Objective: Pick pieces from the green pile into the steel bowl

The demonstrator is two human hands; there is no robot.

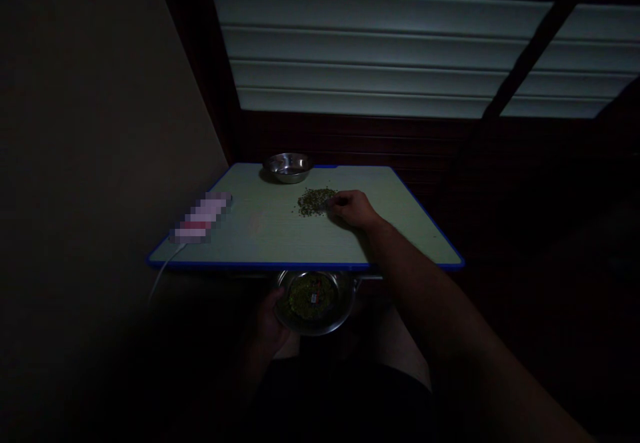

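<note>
Fingers of the right hand [351, 208] curl, tips close together, at the right side of a loose heap of small greenish grains [313, 200]; whether they pinch any is too dark to tell. The heap lies around the middle of the smooth, pale, blue-edged table [255, 239]. Below its near edge, the left hand [273, 317] clasps a round, shiny metal bowl [323, 330], thumb at the rim.

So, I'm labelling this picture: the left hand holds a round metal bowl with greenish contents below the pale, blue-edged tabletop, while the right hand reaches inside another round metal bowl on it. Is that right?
Not quite. The head view shows the right hand at the scattered pile of small greenish grains on the tabletop, not inside the far bowl. The rest stands.
</note>
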